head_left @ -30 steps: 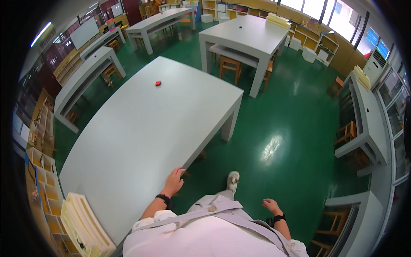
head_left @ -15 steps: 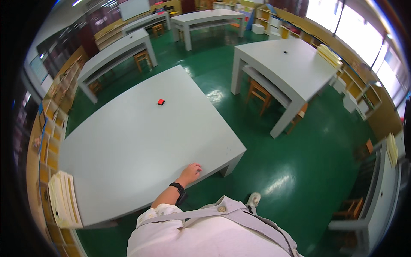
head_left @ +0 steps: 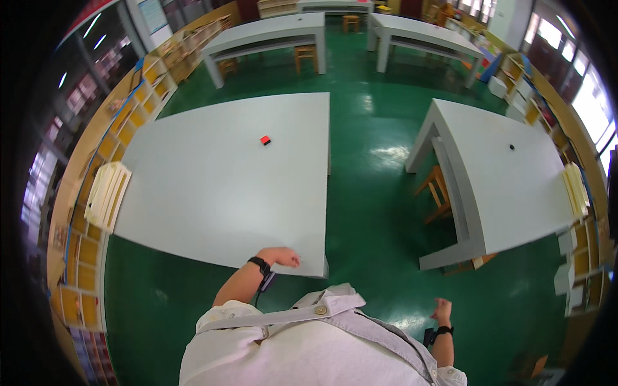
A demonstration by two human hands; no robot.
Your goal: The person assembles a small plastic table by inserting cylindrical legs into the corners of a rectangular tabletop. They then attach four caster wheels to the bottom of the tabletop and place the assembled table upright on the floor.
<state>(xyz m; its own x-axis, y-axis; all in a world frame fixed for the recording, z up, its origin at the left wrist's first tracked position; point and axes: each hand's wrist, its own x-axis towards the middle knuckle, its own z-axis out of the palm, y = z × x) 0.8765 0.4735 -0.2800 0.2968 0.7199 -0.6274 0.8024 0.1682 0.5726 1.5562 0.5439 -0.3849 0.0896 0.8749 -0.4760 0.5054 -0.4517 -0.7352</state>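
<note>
My left hand is over the near right corner of the white table, with a black band on its wrist. Its fingers are curled in and nothing shows in them; whether it touches the tabletop I cannot tell. My right hand hangs over the green floor at the lower right, also with a black wristband. A finger or thumb stands apart from the rest, and no held thing shows. Beyond my left hand, a small red and black block-like thing lies on the far part of the table.
Pale yellow slatted pieces stand at the table's left end. Across the green floor stands another white table, a wooden stool beneath it. More tables stand farther back. Low shelves line the left wall.
The view has turned, so the near table sits squarer and the right table stands closer in. My right hand has come into view. My left hand remains by the table's near corner.
</note>
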